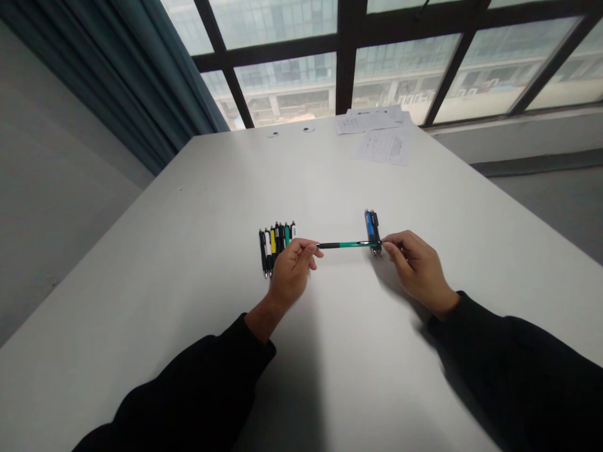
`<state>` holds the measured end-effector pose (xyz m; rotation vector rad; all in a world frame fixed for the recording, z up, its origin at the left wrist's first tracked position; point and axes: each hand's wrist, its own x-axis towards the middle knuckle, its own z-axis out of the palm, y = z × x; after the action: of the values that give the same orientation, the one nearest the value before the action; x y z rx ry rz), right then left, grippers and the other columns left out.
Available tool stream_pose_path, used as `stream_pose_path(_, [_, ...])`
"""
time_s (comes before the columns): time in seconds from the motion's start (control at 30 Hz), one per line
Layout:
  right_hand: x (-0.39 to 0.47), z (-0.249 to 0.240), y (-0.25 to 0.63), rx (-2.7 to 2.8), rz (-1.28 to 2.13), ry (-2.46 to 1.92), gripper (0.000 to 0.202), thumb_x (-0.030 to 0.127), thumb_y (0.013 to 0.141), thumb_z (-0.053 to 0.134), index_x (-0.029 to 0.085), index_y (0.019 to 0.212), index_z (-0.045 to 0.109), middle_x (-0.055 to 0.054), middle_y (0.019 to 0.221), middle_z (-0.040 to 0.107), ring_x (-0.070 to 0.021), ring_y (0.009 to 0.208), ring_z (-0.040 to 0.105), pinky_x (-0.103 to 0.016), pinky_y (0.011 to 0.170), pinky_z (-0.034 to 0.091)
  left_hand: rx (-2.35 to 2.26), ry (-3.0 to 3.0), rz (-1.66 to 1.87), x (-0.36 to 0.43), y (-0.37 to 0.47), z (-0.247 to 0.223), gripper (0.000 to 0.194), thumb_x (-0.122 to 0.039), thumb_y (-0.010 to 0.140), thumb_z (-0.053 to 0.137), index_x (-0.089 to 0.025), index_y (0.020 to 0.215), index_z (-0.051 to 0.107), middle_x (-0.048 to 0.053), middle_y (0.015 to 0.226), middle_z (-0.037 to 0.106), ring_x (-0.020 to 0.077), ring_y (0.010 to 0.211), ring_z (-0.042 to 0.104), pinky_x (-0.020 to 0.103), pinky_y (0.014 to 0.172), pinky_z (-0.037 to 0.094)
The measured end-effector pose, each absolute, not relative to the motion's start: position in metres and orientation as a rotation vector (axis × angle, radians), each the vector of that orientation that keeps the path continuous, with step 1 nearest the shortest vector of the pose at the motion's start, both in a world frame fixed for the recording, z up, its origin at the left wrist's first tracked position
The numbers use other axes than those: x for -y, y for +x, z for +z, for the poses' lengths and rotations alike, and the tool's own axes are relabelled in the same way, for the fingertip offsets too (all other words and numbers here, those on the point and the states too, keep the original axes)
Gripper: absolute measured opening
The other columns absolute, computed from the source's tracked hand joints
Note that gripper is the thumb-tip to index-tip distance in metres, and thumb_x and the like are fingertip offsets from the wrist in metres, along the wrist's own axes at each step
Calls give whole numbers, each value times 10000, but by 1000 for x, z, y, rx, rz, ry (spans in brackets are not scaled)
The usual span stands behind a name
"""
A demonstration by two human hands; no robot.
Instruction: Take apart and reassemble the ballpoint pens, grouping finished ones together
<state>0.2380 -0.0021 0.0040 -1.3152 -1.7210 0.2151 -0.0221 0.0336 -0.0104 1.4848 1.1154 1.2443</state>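
Observation:
A green and black pen (348, 245) is stretched level between my two hands above the table. My left hand (293, 270) pinches its black tip end. At the other end, the thumb and fingers of my right hand (417, 267) close on the pen's top. Just beyond my left hand lies a row of several pens (273, 242), among them black, white, yellow and green ones, partly hidden by that hand. A smaller group of pens, blue and black (371, 225), lies under the held pen's right end, close to my right hand.
The white table (226, 182) reaches to a dark-framed window (346, 63). Printed paper sheets (381, 141) lie at its far right edge. Two small round items (308, 130) sit along the back edge. A blue-grey curtain (141, 69) hangs at the left.

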Motion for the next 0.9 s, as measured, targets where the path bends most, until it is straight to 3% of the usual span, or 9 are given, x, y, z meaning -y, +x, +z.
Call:
stream_pose_path(0.43, [2, 4, 239, 1740, 231, -1337, 209, 344, 1029, 532, 217, 905, 643, -36, 775, 638, -191, 684, 585, -333, 637, 432, -1151, 1601, 1206, -32, -25, -11, 354, -494, 1016, 525, -188, 876, 636, 1, 746, 683, 90, 563, 544, 226, 540, 411])
stream_pose_path(0.9, [3, 3, 241, 1773, 258, -1304, 210, 305, 1034, 520, 211, 883, 632, -36, 786, 633, -184, 699, 579, -326, 646, 419, -1150, 1609, 1173, -31, -24, -6, 374, -488, 1021, 507, -182, 834, 610, -7, 743, 670, 82, 567, 561, 215, 553, 433])
